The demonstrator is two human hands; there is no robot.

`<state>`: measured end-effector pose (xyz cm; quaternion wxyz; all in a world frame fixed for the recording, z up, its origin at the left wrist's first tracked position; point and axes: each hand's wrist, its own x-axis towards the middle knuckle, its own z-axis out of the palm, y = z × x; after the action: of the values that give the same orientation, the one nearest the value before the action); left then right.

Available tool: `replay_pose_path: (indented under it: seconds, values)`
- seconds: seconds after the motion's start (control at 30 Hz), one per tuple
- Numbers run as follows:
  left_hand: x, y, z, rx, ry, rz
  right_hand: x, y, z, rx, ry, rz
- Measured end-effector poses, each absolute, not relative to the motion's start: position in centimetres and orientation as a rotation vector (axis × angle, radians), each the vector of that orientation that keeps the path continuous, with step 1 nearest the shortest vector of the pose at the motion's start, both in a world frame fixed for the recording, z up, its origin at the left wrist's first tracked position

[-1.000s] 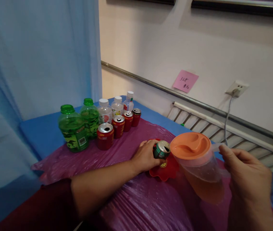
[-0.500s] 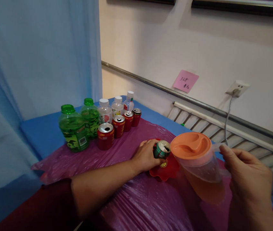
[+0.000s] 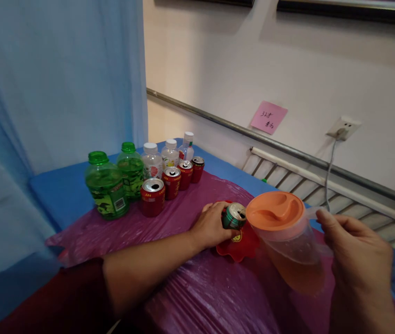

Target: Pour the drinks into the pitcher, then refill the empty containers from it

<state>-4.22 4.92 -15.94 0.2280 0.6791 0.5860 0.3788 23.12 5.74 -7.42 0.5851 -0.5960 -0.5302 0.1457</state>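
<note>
Probably heavy, the orange-lidded plastic pitcher point(image 3: 286, 243) was handle-gripped (right hand point(image 3: 359, 250)) beside the green metal can point(image 3: 234, 217) the left hand point(image 3: 212, 226) clasped.

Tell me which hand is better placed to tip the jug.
Right, I'd judge: the right hand grips the jug by its handle, while the left hand is busy holding the can beside it.

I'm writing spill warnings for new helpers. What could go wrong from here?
Liquid might miss the small opening of the green can, as the tilted jug is close beside it; drips could land on the red dish or purple plastic.

The right hand holds the jug by its handle, so it might tip too far.

The jug could also bump the can in the left hand.
</note>
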Motion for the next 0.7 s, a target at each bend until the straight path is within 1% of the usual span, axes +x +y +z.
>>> replay_pose_path:
  seconds: [0.2,0.7]
  values:
    - [-4.2,4.92,-15.91,1.859,1.613,1.051,23.24,6.13,-7.51,-1.399,-1.215,0.308]
    - [-4.19,4.9,-15.92,1.866,1.61,1.065,22.76,5.55,-7.0,-1.47,-1.148,0.373]
